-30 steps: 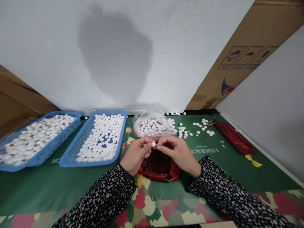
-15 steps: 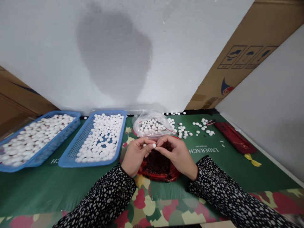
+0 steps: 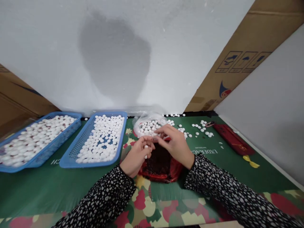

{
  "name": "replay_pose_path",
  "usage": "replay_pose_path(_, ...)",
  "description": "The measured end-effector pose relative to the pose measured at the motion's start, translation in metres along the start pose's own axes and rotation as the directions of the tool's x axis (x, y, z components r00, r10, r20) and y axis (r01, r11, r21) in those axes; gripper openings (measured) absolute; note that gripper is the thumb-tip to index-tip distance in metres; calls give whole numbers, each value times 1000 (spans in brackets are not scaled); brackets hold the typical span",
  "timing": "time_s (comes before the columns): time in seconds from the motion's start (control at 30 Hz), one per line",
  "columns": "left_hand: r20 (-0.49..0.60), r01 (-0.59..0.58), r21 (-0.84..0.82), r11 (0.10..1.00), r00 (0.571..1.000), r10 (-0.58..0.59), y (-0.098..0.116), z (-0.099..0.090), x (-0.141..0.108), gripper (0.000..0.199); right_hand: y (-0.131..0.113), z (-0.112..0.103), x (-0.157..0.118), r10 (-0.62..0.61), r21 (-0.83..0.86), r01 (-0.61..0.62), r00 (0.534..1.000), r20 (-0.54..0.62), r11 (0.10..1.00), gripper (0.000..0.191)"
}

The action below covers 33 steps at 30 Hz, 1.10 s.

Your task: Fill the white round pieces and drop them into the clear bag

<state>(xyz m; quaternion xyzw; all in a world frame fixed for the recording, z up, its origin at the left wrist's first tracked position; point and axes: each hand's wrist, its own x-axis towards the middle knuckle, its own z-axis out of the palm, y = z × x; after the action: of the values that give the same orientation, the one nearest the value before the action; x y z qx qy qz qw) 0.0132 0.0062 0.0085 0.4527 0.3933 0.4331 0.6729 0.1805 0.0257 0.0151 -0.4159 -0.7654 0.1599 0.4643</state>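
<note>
My left hand (image 3: pixel 139 155) is curled closed around small white balls (image 3: pixel 146 147), which show between its fingers. My right hand (image 3: pixel 175 144) reaches to the near edge of a clear plastic bag (image 3: pixel 140 122) of white balls, thumb and forefinger apart and seemingly holding nothing. Its fingertips overlap the bag's rim; whether they touch a ball I cannot tell. Below both hands lies a red plastic bag (image 3: pixel 175 172), opened out, with a dark, sticky-looking mass (image 3: pixel 158 161) in it.
To the left stand two blue baskets: one (image 3: pixel 91 164) holds plain white balls, the other (image 3: pixel 45 160) white balls with reddish marks. Loose white balls (image 3: pixel 201 126) lie at the back right. Beside them are a dark red case (image 3: pixel 234 139) and a yellow ribbon (image 3: pixel 251 161). A white panel (image 3: pixel 171 63) closes off the back.
My hands have parted from a pinch on one white ball. My right hand has moved forward to the clear bag, while my left has turned and curled its fingers around balls.
</note>
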Motion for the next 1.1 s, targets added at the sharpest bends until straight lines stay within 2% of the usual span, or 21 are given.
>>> replay_pose_path(0.1,-22,-34,1,999,999,34,-1,-2,1,16,9,-5,17,1,-96,-1,1000,-4,995,27)
replay_pose_path(0.17,-34,-53,15,998,998,53,-2,-5,1,14,11,-7,16,12,-151,-3,998,56,988,21)
replay_pose_path(0.23,-38,-44,51,998,998,46,-2,-8,2,19,10,-6,5,26,-212,18,979,204,977,10)
replay_pose_path(0.3,-35,-32,97,995,999,36,-3,-9,2,22,10,-1,-10,29,-261,87,912,409,961,8)
replay_pose_path(0.37,-30,-31,136,990,999,36,-3,-9,2,24,10,6,-25,24,-317,167,853,521,933,9)
replay_pose_path(0.43,-27,-25,133,991,999,29,-3,-8,2,26,11,13,-33,10,-354,214,844,536,910,11)
replay_pose_path(0.5,-38,-27,89,996,999,30,-2,-7,2,25,11,16,-35,-2,-345,206,861,508,916,10)
replay_pose_path(0.67,-66,-36,-26,999,997,34,1,-6,3,31,5,5,-29,41,-133,16,909,415,991,11)
replay_pose_path(0.77,-67,-40,-33,999,997,38,1,-6,4,27,1,-5,-27,124,76,-160,930,347,984,5)
replay_pose_path(0.83,-60,-43,-28,999,997,42,1,-6,4,24,0,-9,-26,229,219,-308,918,323,926,10)
replay_pose_path(0.9,-57,-34,-56,998,998,31,1,-7,4,26,0,-12,-24,297,348,-403,900,320,846,13)
replay_pose_path(1.1,-59,-18,-138,990,998,10,-1,-8,4,29,-4,-10,-22,367,583,-519,855,367,625,20)
